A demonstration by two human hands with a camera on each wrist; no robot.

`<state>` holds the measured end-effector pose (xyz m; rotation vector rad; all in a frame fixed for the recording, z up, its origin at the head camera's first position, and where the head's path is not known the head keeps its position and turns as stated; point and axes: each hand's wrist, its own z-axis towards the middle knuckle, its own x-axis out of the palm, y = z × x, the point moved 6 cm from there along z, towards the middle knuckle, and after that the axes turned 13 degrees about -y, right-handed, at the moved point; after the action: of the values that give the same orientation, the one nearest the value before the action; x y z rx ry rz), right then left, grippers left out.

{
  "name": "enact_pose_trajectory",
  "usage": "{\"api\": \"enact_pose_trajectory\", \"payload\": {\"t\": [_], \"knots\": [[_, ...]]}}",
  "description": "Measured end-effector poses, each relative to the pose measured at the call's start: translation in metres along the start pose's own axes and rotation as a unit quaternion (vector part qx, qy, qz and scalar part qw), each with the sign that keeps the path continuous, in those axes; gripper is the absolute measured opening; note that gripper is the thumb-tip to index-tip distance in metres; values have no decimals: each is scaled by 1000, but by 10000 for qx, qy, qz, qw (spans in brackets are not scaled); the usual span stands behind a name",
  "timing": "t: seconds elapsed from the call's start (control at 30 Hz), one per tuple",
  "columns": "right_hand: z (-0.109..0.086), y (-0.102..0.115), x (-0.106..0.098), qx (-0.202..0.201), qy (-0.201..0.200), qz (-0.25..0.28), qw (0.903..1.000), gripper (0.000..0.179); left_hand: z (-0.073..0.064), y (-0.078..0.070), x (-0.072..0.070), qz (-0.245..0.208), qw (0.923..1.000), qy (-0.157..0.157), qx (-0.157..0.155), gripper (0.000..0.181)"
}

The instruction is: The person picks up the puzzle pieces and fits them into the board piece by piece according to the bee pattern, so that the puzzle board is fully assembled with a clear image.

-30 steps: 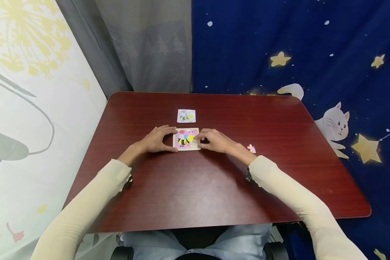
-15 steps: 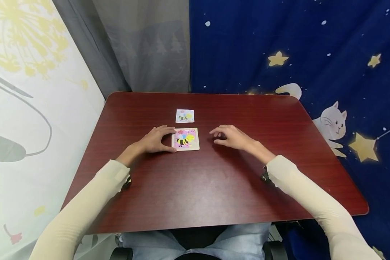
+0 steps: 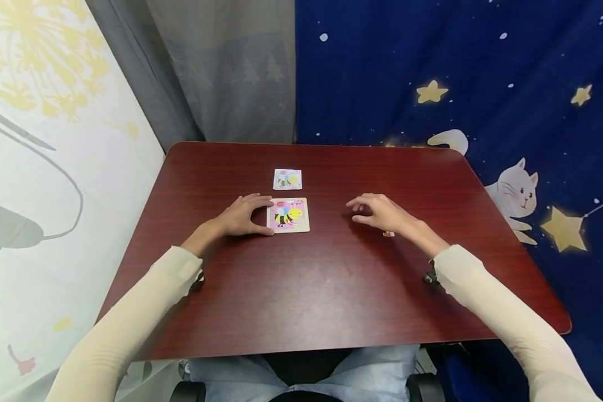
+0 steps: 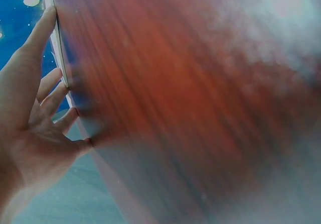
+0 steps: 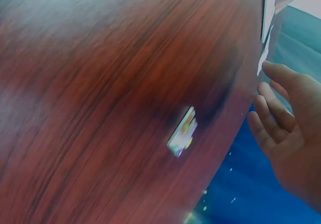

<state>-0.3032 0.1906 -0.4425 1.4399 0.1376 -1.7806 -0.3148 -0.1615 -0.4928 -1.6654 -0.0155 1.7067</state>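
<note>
My left hand (image 3: 241,215) holds the left side of a small square jigsaw puzzle (image 3: 292,215), thumb at its near corner and a finger at its far corner. The puzzle lies flat in a pale frame and shows a yellow and black bee on pink. My right hand (image 3: 379,213) hovers over the table to the right of it, fingers loosely bent, with nothing in them. A loose puzzle piece (image 3: 388,234) lies below my right wrist, partly covered in the head view. The right wrist view shows this piece (image 5: 181,135) whole and apart from the hand.
Just beyond the puzzle lies a paler picture card (image 3: 287,180) with the same bee. The dark red wooden table (image 3: 301,301) has rounded corners. Behind it hang a grey curtain (image 3: 241,72) and a blue starry curtain (image 3: 372,72).
My right hand has left the puzzle's right side and moved right, to above the loose piece. My left hand and the puzzle have stayed in place.
</note>
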Motion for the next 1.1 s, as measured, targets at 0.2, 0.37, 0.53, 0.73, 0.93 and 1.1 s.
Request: {"api": "enact_pose_trajectory", "payload": {"t": [0.2,0.37,0.53,0.73,0.93,1.1], "knots": [[-14,-15,-10,191,37,-160,9997,36,1,0,0,-2,10000,-6,13,90],[-28,-25,-19,267,20,-237,9994,33,1,0,1,14,10000,-1,10,90],[-41,-34,-26,274,-5,-163,9995,32,1,0,0,13,10000,-8,10,91],[-55,-41,-32,295,25,-283,9992,31,1,0,0,0,10000,3,-1,90],[-65,-42,-32,365,82,-318,9988,32,0,0,-1,0,10000,9,-7,90],[-72,-45,-28,384,189,-345,9985,36,0,-1,-1,10,10000,3,1,89]]}}
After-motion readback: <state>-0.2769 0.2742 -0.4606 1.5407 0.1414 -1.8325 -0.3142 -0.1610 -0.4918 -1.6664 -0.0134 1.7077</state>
